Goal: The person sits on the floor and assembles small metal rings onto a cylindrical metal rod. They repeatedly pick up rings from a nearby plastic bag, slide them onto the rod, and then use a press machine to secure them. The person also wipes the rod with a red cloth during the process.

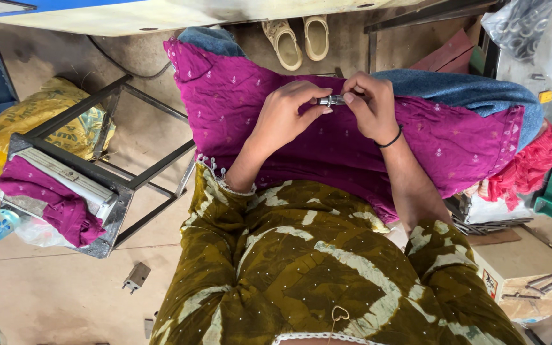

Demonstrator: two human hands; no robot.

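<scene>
Small metal cylinder (331, 100) held above magenta cloth (301, 137) on lap, pinched between left hand (285, 112) fingertips and right hand (372, 105) fingertips; both hands grasping its ends.

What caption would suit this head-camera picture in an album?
Both hands, left hand and right hand, pinch a small metal cylinder above a magenta cloth draped over the lap.
</scene>
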